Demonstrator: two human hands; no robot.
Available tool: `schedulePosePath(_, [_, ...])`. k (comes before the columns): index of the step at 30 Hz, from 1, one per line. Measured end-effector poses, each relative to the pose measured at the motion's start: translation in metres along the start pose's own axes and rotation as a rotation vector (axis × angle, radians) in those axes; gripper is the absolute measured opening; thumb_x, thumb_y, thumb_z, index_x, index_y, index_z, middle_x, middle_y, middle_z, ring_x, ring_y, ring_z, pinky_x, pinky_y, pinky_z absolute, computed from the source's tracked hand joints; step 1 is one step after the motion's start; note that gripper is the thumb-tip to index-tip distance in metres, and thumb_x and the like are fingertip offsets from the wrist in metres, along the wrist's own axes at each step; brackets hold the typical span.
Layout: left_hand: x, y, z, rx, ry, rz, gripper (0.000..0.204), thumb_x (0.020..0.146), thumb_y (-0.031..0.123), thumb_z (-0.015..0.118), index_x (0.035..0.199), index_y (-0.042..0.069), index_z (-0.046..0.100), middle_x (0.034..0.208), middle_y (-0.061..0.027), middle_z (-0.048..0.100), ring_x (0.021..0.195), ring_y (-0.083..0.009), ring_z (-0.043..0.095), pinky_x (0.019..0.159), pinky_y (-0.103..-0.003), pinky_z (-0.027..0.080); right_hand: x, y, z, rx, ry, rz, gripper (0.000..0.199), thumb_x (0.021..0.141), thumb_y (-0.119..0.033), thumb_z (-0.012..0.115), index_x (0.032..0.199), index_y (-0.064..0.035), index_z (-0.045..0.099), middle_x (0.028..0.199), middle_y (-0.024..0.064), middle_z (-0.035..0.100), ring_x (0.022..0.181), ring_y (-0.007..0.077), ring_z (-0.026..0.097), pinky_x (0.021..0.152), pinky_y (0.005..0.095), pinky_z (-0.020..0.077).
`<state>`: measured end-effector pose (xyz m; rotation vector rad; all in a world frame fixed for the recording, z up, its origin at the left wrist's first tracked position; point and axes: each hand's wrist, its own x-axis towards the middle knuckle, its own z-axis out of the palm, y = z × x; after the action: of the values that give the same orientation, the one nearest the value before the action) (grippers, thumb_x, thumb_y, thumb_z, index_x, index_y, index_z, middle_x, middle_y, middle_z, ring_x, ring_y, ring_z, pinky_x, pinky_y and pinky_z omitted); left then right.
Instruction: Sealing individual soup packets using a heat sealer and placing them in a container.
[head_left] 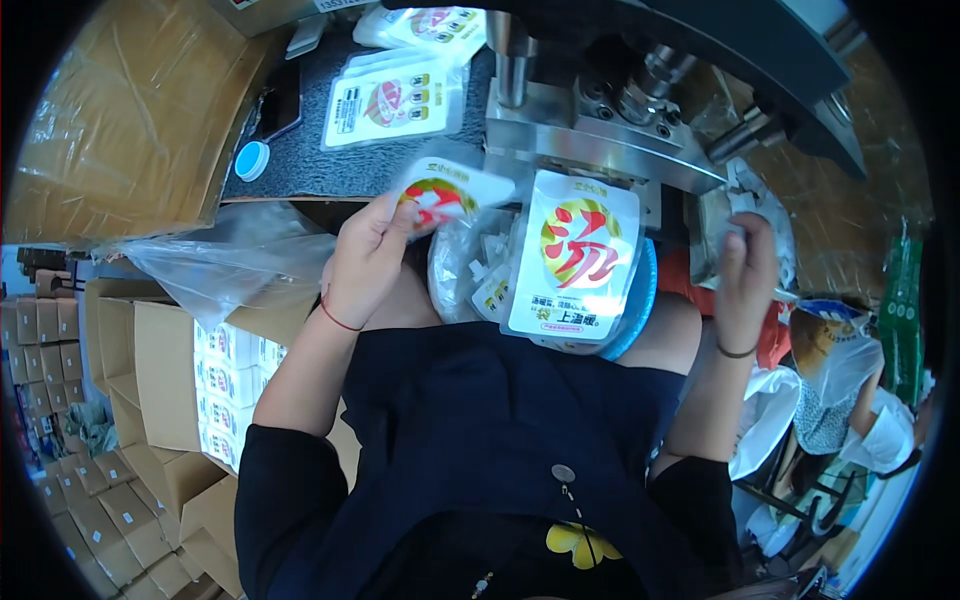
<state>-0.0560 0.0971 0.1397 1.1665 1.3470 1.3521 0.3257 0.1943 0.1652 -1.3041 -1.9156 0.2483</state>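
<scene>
My left hand (365,265) pinches a white printed packet (445,195) with red and yellow-green artwork, thumb on top, held just left of a metal press (600,145). A larger flat packet (575,260) of similar print lies at the press's front edge, over a blue-rimmed tub (645,300) on my lap. Beside it, inside clear plastic, are small white packets (492,285). My right hand (748,265) is raised to the right of the flat packet, apart from it, fingers loosely extended with nothing visible in them. Next to it sits a whitish bundle (745,200).
On the dark bench mat (300,165) lie a stack of packets (395,100), a phone (280,100) and a blue cap (252,160). An open carton (165,370) of white packs stands at my left, with stacked cartons (110,510) beyond. Bags (770,410) crowd the right.
</scene>
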Motion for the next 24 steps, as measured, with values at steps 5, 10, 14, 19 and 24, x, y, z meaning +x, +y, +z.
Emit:
schedulePosePath(5, [-0.010,0.000,0.044,0.119,-0.230,-0.056,0.018,0.090,0.013,0.073,0.096,-0.004,0.072,0.085,-0.0022,0.070,0.077,-0.0040,0.060,0.068,-0.021,0.048,0.008,-0.070,0.028,0.418,-0.345,-0.256,0.018,0.096,-0.017,0.060,0.101,0.0000,0.062,0.089,0.0095,0.063,0.078,0.0192,0.061,0.072,0.0287,0.0478])
schedulePosePath(10, [-0.020,0.000,0.085,0.015,-0.386,-0.167,0.027,0.094,0.023,0.070,0.095,-0.003,0.072,0.079,-0.0032,0.070,0.075,-0.0036,0.061,0.065,-0.021,0.048,0.015,-0.086,0.036,0.540,-0.284,-0.101,0.017,0.085,-0.010,0.075,0.094,0.0017,0.066,0.085,0.0043,0.065,0.069,0.0101,0.055,0.065,0.0248,0.0450])
schedulePosePath(14, [-0.029,-0.009,0.099,-0.347,-0.614,-0.406,0.029,0.099,0.023,0.063,0.111,-0.004,0.067,0.102,-0.0063,0.072,0.090,-0.0079,0.063,0.082,-0.026,0.052,0.022,-0.064,0.010,0.192,-0.519,-0.317,0.027,0.099,-0.023,0.053,0.096,0.0003,0.067,0.088,0.0132,0.066,0.088,0.0298,0.062,0.081,0.0367,0.0498])
schedulePosePath(19, [-0.028,-0.017,0.109,-0.453,-0.745,-0.516,0.028,0.095,0.010,0.066,0.119,-0.002,0.064,0.110,-0.0077,0.070,0.096,-0.0104,0.065,0.087,-0.028,0.053,0.020,-0.041,-0.003,-0.075,-0.378,-0.221,0.026,0.099,-0.023,0.052,0.114,-0.0053,0.064,0.108,0.0183,0.066,0.098,0.0372,0.064,0.082,0.0413,0.0508])
schedulePosePath(24, [0.012,-0.006,0.102,-0.617,-0.541,-0.545,0.030,0.091,0.003,0.064,0.120,-0.002,0.063,0.114,-0.0107,0.069,0.096,-0.0164,0.069,0.087,-0.032,0.056,0.033,0.038,-0.023,-0.655,-0.245,0.011,0.031,0.093,-0.021,0.060,0.124,-0.0150,0.060,0.114,0.0174,0.061,0.099,0.0408,0.063,0.079,0.0461,0.0526])
